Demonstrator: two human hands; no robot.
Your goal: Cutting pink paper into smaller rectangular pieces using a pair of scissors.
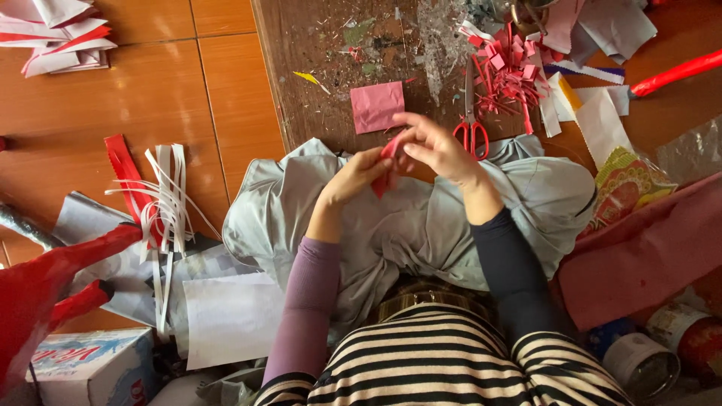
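Both hands meet at the middle of the frame, just above the lap. Her left hand [359, 174] pinches the lower end of a small red paper strip [385, 167] between thumb and fingers, and her right hand [436, 144] curls over the top of it, fingertips pressed onto the upper end. The strip hangs between the two hands, over a grey cloth [406, 218] that is spread across the knees.

Just above the hands, on a worn, paint-flecked board [316, 68], lies a pink paper square [377, 106]. To its right, close to the right hand, rest red-handled scissors [471, 120], blades pointing up the frame. Beyond them, in the upper right, sits a heap of red paper scraps [508, 71], with white paper pieces [598, 120] beside it.

At the left of the frame, on the orange tiled floor [150, 90], a bundle of white paper strips [167, 203] lies across a red strip [124, 173]. Lower left holds a white sheet [229, 319] and a tissue box [90, 365]. Folded red-and-white papers [56, 34] are stacked in the upper left corner. Tins [643, 365] stand at the lower right.
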